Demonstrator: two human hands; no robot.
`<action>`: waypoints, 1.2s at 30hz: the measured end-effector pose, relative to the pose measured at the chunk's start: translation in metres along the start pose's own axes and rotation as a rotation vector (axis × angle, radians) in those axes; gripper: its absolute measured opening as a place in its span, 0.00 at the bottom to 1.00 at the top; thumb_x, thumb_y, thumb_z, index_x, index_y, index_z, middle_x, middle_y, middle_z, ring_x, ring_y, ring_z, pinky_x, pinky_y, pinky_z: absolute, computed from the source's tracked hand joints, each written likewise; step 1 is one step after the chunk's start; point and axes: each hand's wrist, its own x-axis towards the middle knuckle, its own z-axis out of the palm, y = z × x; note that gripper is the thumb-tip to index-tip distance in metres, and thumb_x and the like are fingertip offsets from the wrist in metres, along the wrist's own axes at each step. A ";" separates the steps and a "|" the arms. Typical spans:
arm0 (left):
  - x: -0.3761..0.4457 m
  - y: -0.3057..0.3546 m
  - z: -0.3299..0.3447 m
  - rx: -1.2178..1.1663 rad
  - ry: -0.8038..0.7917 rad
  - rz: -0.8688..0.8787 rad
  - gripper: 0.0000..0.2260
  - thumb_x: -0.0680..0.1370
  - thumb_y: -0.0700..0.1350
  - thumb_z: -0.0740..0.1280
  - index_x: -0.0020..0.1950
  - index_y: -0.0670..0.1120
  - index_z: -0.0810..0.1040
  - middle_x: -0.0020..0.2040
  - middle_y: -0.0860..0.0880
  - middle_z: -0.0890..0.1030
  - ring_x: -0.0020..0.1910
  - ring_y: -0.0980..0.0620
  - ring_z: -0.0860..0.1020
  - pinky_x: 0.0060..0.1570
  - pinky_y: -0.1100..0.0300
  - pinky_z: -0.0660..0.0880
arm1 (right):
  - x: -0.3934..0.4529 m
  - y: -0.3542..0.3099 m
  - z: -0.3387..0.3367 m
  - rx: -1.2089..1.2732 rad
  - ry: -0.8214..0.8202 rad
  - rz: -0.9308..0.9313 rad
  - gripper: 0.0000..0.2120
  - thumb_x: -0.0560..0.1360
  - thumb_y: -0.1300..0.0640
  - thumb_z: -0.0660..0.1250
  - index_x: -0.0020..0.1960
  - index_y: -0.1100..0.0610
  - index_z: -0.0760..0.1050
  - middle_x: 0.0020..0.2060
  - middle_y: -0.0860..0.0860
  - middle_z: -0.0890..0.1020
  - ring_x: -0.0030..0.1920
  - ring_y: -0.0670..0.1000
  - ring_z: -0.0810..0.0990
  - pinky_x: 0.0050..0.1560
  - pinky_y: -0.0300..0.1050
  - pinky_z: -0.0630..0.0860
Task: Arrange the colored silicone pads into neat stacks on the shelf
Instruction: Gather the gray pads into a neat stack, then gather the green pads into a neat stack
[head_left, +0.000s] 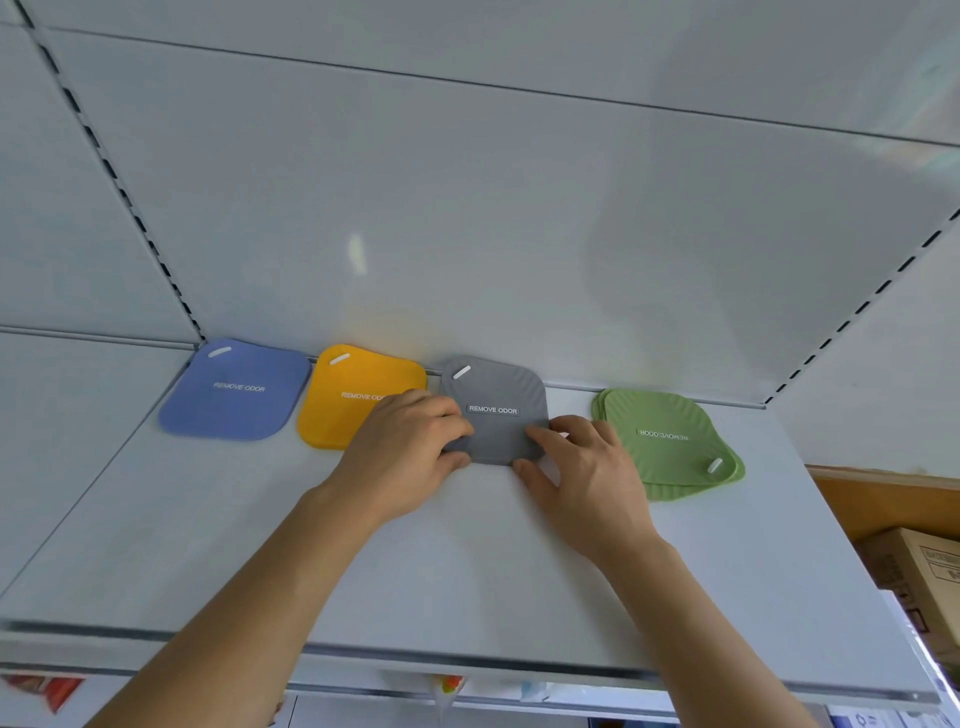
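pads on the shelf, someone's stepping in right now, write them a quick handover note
Hands: left hand and right hand both grip the near edge of the grey pad.
Positions: a row along the back of the shelf: blue pad, yellow pad, grey, then the green pads.
Done: blue and yellow sit square, print facing the viewer.
Left: settle the grey pad; the green pile is fanned out with an edge showing beneath and its print reversed, so square it up.
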 end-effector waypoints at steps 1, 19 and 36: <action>0.000 0.000 0.001 -0.004 -0.001 0.004 0.12 0.76 0.54 0.73 0.56 0.51 0.85 0.52 0.55 0.82 0.53 0.47 0.77 0.52 0.49 0.76 | -0.001 -0.001 0.000 -0.010 0.012 -0.008 0.21 0.76 0.39 0.62 0.59 0.51 0.82 0.56 0.52 0.82 0.52 0.59 0.78 0.52 0.53 0.79; -0.025 0.056 0.009 -0.033 0.148 0.094 0.12 0.76 0.50 0.72 0.56 0.47 0.82 0.59 0.49 0.80 0.61 0.44 0.77 0.58 0.49 0.76 | -0.051 -0.006 -0.017 -0.060 0.100 -0.023 0.19 0.79 0.47 0.65 0.63 0.57 0.81 0.65 0.58 0.78 0.68 0.63 0.73 0.64 0.58 0.75; -0.047 0.149 0.056 -0.043 0.107 -0.009 0.17 0.80 0.50 0.61 0.61 0.43 0.83 0.65 0.42 0.80 0.66 0.40 0.76 0.67 0.47 0.75 | -0.120 0.081 -0.069 -0.019 0.152 0.114 0.12 0.79 0.48 0.66 0.52 0.52 0.85 0.55 0.50 0.83 0.55 0.57 0.80 0.54 0.53 0.78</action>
